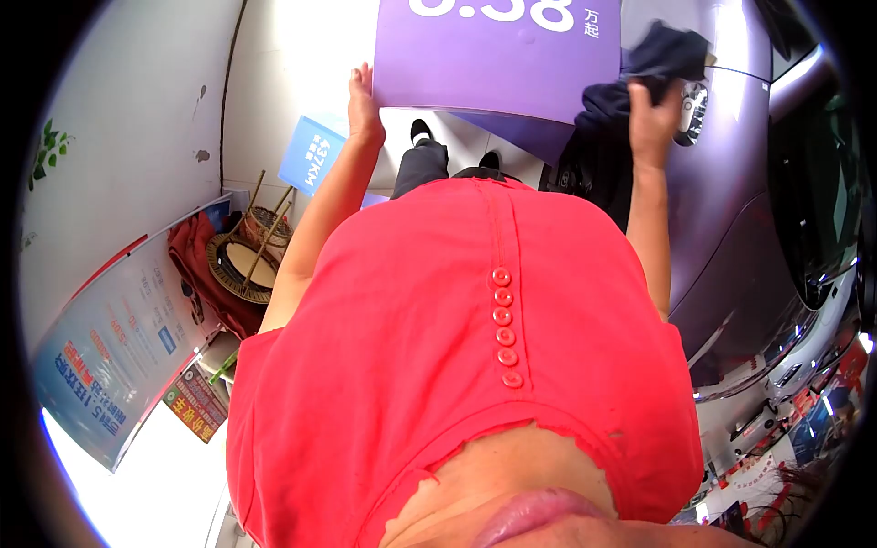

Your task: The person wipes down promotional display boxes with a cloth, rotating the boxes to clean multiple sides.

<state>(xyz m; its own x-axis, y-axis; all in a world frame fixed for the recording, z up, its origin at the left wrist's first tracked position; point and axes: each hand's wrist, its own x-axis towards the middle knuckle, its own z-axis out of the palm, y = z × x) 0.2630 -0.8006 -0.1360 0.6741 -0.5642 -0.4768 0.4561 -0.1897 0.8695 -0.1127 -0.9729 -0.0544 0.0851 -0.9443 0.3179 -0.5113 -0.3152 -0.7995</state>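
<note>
A large purple board (498, 68) with white lettering stands at the top middle. My left hand (364, 108) is at its left edge, with the fingers stretched upward and the palm side toward the board. To the right of the board, my right hand (654, 123) is closed on a dark cloth (669, 53), slightly blurred, beside the headlight (692, 114) of a purple car (722, 173). Part of the dark cloth hangs over the board's right edge.
A blue sign (311, 153) lies behind my left forearm. At the left are a drum (242, 265) with sticks, a red cloth (189, 247) and a printed poster (119, 338). The purple car fills the right side. My feet are on the pale floor below the board.
</note>
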